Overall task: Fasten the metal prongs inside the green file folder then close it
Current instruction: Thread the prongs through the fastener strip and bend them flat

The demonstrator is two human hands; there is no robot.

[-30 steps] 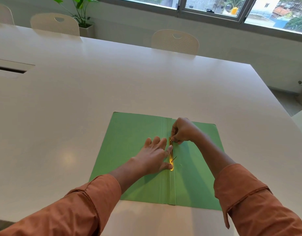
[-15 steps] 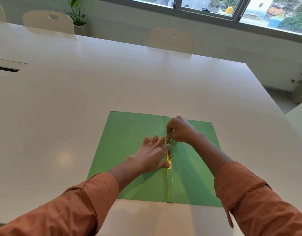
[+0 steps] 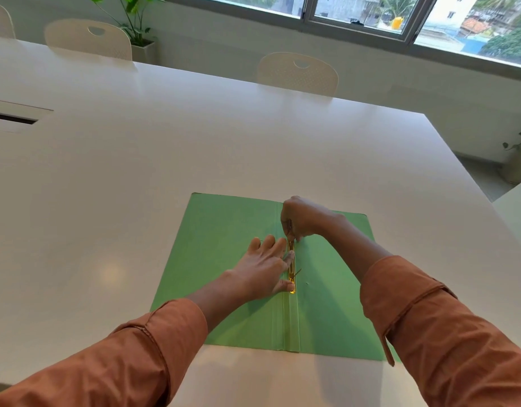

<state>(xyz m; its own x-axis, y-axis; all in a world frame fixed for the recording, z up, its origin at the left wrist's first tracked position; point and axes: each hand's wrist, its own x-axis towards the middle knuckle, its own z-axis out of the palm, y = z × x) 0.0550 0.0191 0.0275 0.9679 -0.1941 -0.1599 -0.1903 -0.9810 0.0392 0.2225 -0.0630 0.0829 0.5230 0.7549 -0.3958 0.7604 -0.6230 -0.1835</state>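
My rust-orange sleeves [image 3: 130, 359] fill the near corners, both forearms reaching out over the white table [image 3: 136, 177]. The green file folder [image 3: 224, 259] lies open and flat on the table close to its near edge, its spine crease running away from me. Along that crease sits the brass fastener strip [image 3: 291, 268], and one thin metal prong [image 3: 296, 273] sticks up off it at a slant, not yet pressed down. My left hand [image 3: 262, 271] lies flat on the left leaf, fingers spread apart, with the thumb touching the near end of the strip and the forefinger resting against its side; it presses rather than grips anything. My right hand [image 3: 303, 220] is curled over the far end of the strip, fingertips drawn together and pointing down onto the metal; whether they actually pinch a prong there I cannot tell, since the knuckles hide it. Beyond the folder the tabletop is bare, then come cream chairs [image 3: 297, 73], a potted plant [image 3: 133, 24] and a window [image 3: 356, 10].
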